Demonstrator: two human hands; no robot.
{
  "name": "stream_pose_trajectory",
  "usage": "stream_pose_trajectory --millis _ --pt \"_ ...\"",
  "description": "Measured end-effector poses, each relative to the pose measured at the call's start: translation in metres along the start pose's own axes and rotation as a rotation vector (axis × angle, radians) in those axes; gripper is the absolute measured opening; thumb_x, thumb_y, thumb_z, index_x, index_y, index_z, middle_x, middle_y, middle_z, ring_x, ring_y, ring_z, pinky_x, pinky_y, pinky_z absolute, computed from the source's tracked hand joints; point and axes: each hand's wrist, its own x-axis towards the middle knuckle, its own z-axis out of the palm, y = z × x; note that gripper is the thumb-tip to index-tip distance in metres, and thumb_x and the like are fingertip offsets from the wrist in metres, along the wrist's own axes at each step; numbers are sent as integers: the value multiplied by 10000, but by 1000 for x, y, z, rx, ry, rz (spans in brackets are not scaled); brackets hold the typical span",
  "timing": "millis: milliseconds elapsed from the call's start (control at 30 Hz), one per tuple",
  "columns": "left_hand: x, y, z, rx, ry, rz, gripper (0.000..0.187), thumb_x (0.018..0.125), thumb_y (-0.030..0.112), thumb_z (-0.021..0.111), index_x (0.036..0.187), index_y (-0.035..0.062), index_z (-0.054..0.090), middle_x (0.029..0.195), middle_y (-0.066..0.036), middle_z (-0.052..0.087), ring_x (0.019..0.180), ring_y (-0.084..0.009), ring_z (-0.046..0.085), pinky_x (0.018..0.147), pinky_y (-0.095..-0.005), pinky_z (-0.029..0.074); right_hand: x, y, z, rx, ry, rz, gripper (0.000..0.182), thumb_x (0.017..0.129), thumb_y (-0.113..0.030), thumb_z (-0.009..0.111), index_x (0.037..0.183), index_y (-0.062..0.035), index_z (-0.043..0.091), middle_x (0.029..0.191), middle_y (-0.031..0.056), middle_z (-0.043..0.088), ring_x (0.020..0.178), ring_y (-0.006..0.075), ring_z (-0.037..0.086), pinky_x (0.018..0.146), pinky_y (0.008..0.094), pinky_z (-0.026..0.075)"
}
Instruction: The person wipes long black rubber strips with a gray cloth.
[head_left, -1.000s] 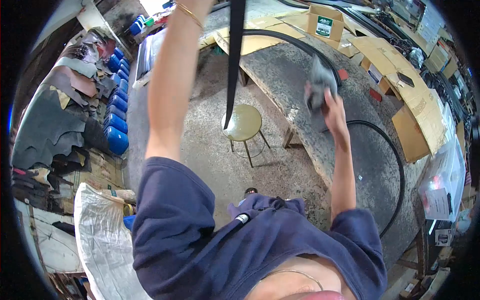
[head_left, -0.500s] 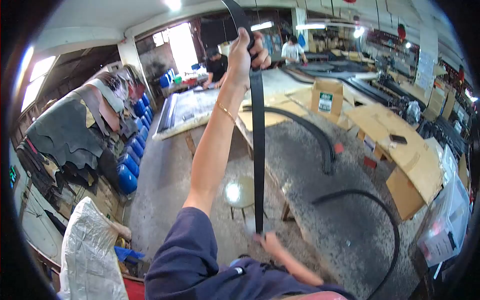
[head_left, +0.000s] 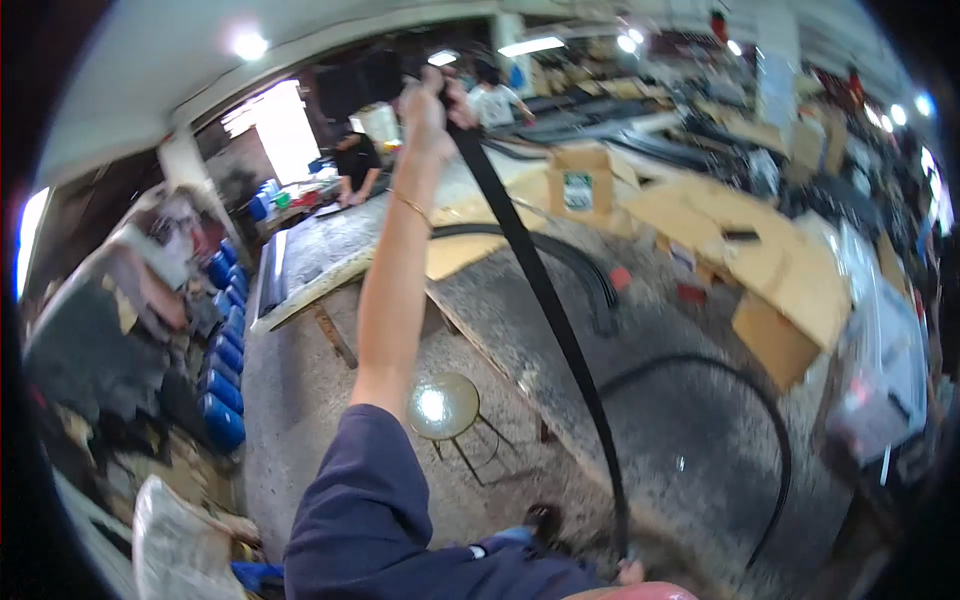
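My left hand [head_left: 432, 115] is raised high in front of me, fingers closed around the upper part of a long black strap [head_left: 545, 285]. The strap runs taut and slanting down to the right, past the worktable's edge. At its lower end, near my body, my right hand [head_left: 631, 572] is closed on it; only a small part of this hand shows at the bottom edge. More black straps [head_left: 560, 252] lie curved together on the grey worktable [head_left: 690, 470], and another single strap [head_left: 778, 430] bends in an arc nearer me.
A round stool [head_left: 443, 405] stands left of the table. Cardboard sheets [head_left: 730, 225], an open carton [head_left: 580, 190] and a clear plastic bin [head_left: 885, 370] are on the right. Blue drums [head_left: 222, 420] and draped hides [head_left: 95, 320] line the left. Two people work at the back.
The strap has swung from upright to slanting, its lower end moving right and down with my right hand. My left hand appears farther left and slightly lower. The view has turned right.
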Motion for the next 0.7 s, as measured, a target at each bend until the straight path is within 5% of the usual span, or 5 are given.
stream_pose_trajectory --millis 67,133,167,267,700 --pt "12 -21 -5 -9 33 -23 178 915 203 457 860 43 510 652 -43 488 533 -114 429 444 -228 352 -31 -23 -39 64 62 47 357 838 -276 525 960 57 562 924 281 589 954 416 560 795 461 426" --pt "27 -58 -28 696 -149 402 228 882 227 536 868 9 603 744 -66 580 584 -146 499 557 -253 412 -32 20 -41 135 73 58 300 851 -260 504 992 -2 562 958 248 581 954 388 553 811 462 425" --pt "15 -60 -12 593 11 49 261 851 275 596 867 17 636 756 -54 597 630 -127 518 596 -252 412 -47 10 -59 75 60 157 259 843 -232 509 978 -16 559 937 234 583 904 390 556 786 459 432" --pt "11 -107 -23 1296 -104 -58 265 804 105 652 1059 56 600 962 -52 592 811 -112 562 640 -273 487 -95 9 -91 10 300 -52 120 817 -89 503 898 -12 550 862 232 589 830 413 554 727 458 436" --pt "-67 -297 -55 986 -359 -119 142 773 20 670 842 1 547 722 -51 598 598 -96 579 557 -197 431 -175 -84 -207 -58 835 438 178 785 -4 486 929 85 540 808 310 552 846 465 527 692 489 401"
